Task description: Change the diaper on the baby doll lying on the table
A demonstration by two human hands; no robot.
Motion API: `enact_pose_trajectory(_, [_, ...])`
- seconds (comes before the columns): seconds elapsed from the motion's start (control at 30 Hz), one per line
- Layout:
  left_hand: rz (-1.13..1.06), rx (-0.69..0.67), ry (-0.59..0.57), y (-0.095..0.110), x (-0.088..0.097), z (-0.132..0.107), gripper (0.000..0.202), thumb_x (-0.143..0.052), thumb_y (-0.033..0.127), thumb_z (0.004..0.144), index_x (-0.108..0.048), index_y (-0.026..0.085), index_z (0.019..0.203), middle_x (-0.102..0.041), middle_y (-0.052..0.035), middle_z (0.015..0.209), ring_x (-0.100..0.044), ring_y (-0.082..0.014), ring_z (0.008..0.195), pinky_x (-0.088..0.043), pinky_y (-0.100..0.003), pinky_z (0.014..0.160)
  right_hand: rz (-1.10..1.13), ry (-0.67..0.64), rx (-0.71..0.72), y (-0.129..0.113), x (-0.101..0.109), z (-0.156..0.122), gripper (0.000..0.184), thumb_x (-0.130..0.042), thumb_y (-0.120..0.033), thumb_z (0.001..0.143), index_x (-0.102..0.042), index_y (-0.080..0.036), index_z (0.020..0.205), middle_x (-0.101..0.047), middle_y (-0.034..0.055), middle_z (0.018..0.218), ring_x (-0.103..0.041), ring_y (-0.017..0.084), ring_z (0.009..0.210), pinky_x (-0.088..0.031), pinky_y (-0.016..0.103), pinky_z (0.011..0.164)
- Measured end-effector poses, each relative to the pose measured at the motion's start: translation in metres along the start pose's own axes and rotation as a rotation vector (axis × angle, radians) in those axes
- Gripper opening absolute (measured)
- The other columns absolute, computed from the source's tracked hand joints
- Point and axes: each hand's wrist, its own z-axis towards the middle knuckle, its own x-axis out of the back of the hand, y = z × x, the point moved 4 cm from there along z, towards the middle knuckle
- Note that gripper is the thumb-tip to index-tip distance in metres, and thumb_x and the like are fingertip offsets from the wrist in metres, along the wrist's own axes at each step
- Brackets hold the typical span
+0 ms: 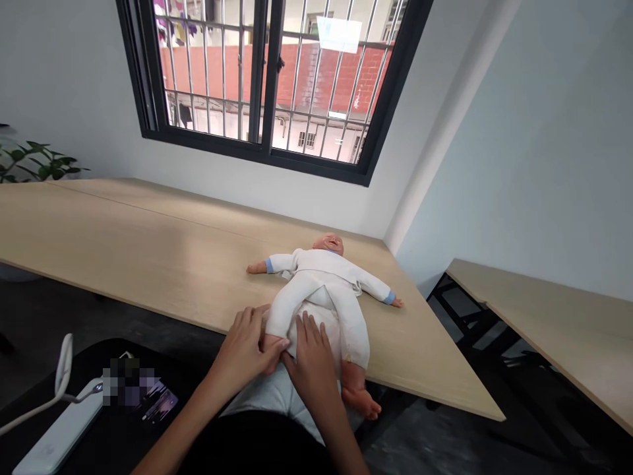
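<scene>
The left hand (242,353) holds a narrow grip on the white cloth nappy (316,323), the right hand (310,371) spread open over it; the baby doll (329,245) lies on the bench (148,244), white gown (321,270) on, nappy's fastening unclear

Baby doll (321,280) on the desk (148,244), beneath the window (262,79)
</scene>
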Motion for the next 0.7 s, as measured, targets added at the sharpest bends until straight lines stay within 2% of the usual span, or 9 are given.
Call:
enact_pose_trajectory(0.07, [0.122, -0.043, -0.012, 0.001, -0.009, 0.018, 0.063, -0.065, 0.048, 0.075, -0.047, 0.019, 0.128, -0.054, -0.0148, 0.125, -0.044, -0.0351, 0.120, -0.035, -0.049, 0.101, 0.025, -0.062, -0.008, -0.002, -0.007, 0.008, 0.058, -0.050, -0.027, 0.090, -0.038, -0.009, 0.144, -0.034, 0.0157, 0.150, -0.029, 0.032, 0.141, -0.023, 0.055, 0.115])
enact_pose_trajectory(0.13, [0.165, -0.073, -0.073, 0.003, -0.018, 0.038, 0.066, -0.064, 0.046, 0.076, -0.044, 0.019, 0.132, -0.049, -0.0159, 0.134, -0.040, -0.0350, 0.128, -0.032, -0.049, 0.105, 0.040, -0.106, -0.011, 0.000, -0.007, 0.011, 0.057, -0.051, -0.026, 0.089, -0.039, -0.013, 0.144, -0.034, 0.0134, 0.151, -0.028, 0.033, 0.141, -0.020, 0.061, 0.114])
enact_pose_trajectory(0.27, [0.220, -0.074, -0.102, 0.009, -0.024, 0.071, 0.057, -0.066, 0.032, 0.072, -0.052, 0.015, 0.125, -0.042, -0.0197, 0.142, -0.024, -0.0415, 0.139, -0.014, -0.059, 0.111, 0.061, -0.158, 0.025, 0.006, 0.000, 0.008, 0.057, -0.056, -0.027, 0.089, -0.040, -0.021, 0.143, -0.038, 0.0114, 0.149, -0.030, 0.032, 0.140, -0.013, 0.070, 0.110])
enact_pose_trajectory(0.33, [0.065, -0.113, -0.204, 0.012, -0.027, 0.085, 0.053, -0.063, 0.024, 0.070, -0.056, 0.014, 0.122, -0.047, -0.0177, 0.138, -0.031, -0.0416, 0.135, -0.018, -0.058, 0.111, 0.077, -0.177, 0.057, 0.009, 0.004, 0.006, 0.052, -0.054, -0.027, 0.091, -0.042, -0.024, 0.142, -0.038, 0.0105, 0.149, -0.030, 0.031, 0.140, -0.012, 0.071, 0.109])
enact_pose_trajectory(0.4, [-0.182, -0.137, -0.334, 0.012, -0.031, 0.096, 0.052, -0.061, 0.022, 0.069, -0.057, 0.014, 0.120, -0.055, -0.0134, 0.131, -0.045, -0.0372, 0.125, -0.031, -0.049, 0.108, 0.104, -0.194, 0.076, 0.013, 0.007, 0.004, 0.045, -0.046, -0.026, 0.095, -0.044, -0.026, 0.140, -0.039, 0.0091, 0.149, -0.030, 0.028, 0.141, -0.013, 0.069, 0.110])
enact_pose_trajectory(0.47, [-0.365, -0.103, -0.432, 0.006, -0.034, 0.107, 0.053, -0.061, 0.022, 0.068, -0.056, 0.014, 0.120, -0.058, -0.0114, 0.127, -0.052, -0.0325, 0.119, -0.038, -0.043, 0.105, 0.144, -0.216, 0.090, 0.017, 0.009, 0.003, 0.042, -0.039, -0.025, 0.098, -0.045, -0.028, 0.140, -0.040, 0.0073, 0.148, -0.031, 0.025, 0.141, -0.013, 0.067, 0.111])
enact_pose_trajectory(0.57, [-0.466, -0.053, -0.478, -0.006, -0.035, 0.121, 0.057, -0.063, 0.020, 0.064, -0.055, 0.016, 0.120, -0.057, -0.0113, 0.130, -0.053, -0.0283, 0.120, -0.040, -0.039, 0.105, 0.214, -0.257, 0.122, 0.023, 0.013, 0.002, 0.040, -0.035, -0.027, 0.100, -0.046, -0.031, 0.138, -0.043, 0.0045, 0.147, -0.032, 0.023, 0.140, -0.010, 0.065, 0.113])
enact_pose_trajectory(0.7, [-0.450, -0.097, -0.476, -0.007, -0.032, 0.125, 0.055, -0.064, 0.020, 0.062, -0.057, 0.017, 0.116, -0.059, -0.0105, 0.128, -0.053, -0.0284, 0.121, -0.038, -0.038, 0.107, 0.272, -0.291, 0.156, 0.029, 0.020, -0.002, 0.036, -0.036, -0.028, 0.100, -0.055, -0.032, 0.130, -0.048, 0.0030, 0.143, -0.033, 0.022, 0.140, -0.010, 0.062, 0.114])
